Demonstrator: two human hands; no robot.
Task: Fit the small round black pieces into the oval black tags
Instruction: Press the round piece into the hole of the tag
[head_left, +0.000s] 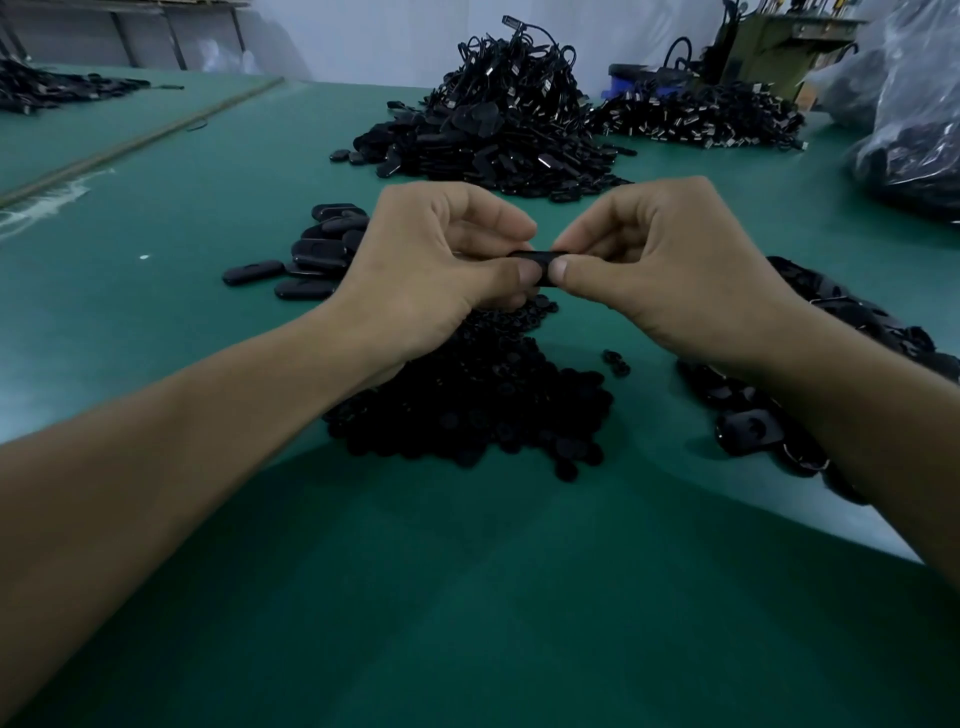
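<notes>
From my remote seat I saw two bare hands meeting in mid-air just above the far edge of a heap of small round black pieces (478, 405), which lay on a green table (467, 597) and served as my landmark. Between the hands was one oval black tag (537, 257), held level and edge-on to the camera. The left hand (441, 270) pinched the tag's left end between thumb and curled fingers, and the right hand (670, 275) pinched its right end the same way. Both hands were therefore closed on the tag, which bridged the small gap between the two thumbs. I could not tell whether a round piece was already seated in it or tucked under a fingertip, because the fingers hid that. Left of the heap and a little beyond it lay a small cluster of oval tags (317, 254), which I judged to be the finished ones, though it was too dark to confirm. Right of the heap a larger spread of tags (841, 332) ran under the right forearm, probably those waiting. Far beyond the heap rose a tall pile of black parts (493, 135). I judged the job to be at an early stage, with few tags done and a great many round pieces left
</notes>
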